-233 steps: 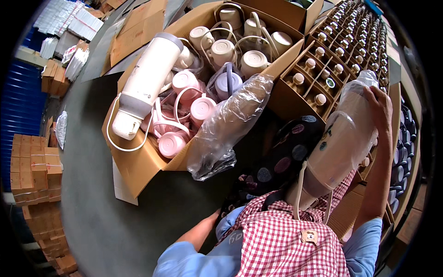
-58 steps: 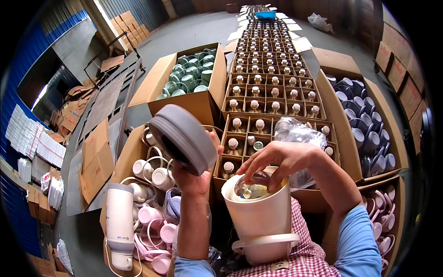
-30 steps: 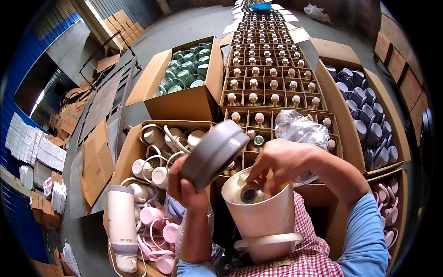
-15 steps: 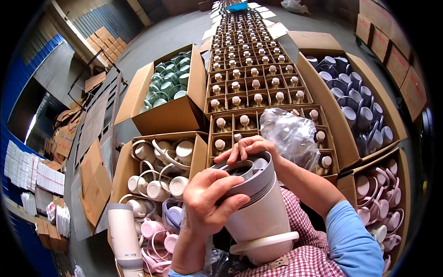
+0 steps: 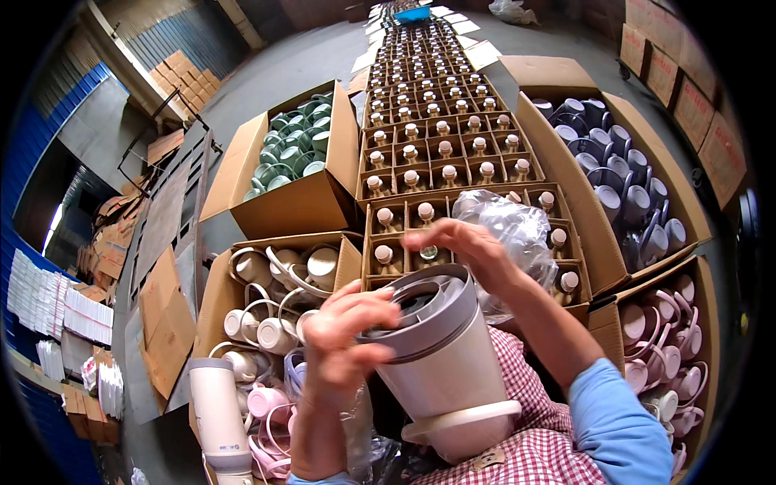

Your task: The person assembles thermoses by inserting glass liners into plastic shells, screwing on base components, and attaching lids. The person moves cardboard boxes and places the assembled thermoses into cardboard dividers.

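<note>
A cream vacuum flask [image 5: 444,364] with a wide grey collar [image 5: 440,327] stands tilted against my lap, and the collar's hollow, stepped inside faces up. Round its lower end is a pale ring [image 5: 461,422]. My left hand [image 5: 343,335], smeared by motion, is at the left of the collar with thumb and fingers apart. Whether its fingertips still touch the rim I cannot tell. Above the collar's far side hovers my right hand [image 5: 465,246], its fingers stretched out, blurred and holding nothing.
Ahead runs a long row of divided cartons [image 5: 440,174] with pale-capped bottles. Boxes of green lids [image 5: 295,145], dark blue lids [image 5: 618,170], cream lids [image 5: 279,330] and pink lids [image 5: 659,356] surround me. A tall cream flask [image 5: 218,412] stands at left; clear plastic [image 5: 505,234] lies on a carton.
Both hands have come away from their hold on the grey collar: my left hand outward to the left, my right hand up off the rim. The flask stays in my lap.
</note>
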The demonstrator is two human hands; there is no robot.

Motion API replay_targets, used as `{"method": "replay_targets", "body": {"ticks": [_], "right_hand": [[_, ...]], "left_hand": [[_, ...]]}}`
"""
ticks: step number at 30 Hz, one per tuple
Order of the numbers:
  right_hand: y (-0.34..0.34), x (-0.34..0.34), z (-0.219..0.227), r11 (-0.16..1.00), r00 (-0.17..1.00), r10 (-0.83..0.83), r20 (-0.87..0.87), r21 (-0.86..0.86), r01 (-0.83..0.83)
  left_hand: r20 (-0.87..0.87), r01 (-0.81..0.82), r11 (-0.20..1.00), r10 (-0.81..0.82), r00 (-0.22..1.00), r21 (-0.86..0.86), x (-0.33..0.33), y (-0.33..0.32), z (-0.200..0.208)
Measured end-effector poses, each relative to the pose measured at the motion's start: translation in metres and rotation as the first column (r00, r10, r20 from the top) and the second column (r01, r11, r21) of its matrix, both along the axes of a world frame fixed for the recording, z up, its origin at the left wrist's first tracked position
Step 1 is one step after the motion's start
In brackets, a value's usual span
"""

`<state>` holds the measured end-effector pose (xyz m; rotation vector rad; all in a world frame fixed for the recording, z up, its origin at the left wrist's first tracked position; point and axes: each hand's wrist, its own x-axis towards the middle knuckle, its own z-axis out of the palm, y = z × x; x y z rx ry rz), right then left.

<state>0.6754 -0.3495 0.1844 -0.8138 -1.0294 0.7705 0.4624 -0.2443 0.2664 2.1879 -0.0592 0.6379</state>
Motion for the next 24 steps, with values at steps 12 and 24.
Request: {"method": "replay_targets", "body": {"ticks": [12,24], "right_hand": [[0.006,-0.019,-0.004,0.976,0.918,0.157,-0.363,-0.083,-0.199],[0.0,-0.024,-0.006,0.912,0.829,0.318,-0.46,-0.089,-0.4]], "left_hand": [[0.039,-0.214,0.952,0.211,0.977,0.217,0.03,-0.041,0.01],[0.017,-0.238,0.865,0.257,0.966,0.442,0.045,-0.062,0.012]]}}
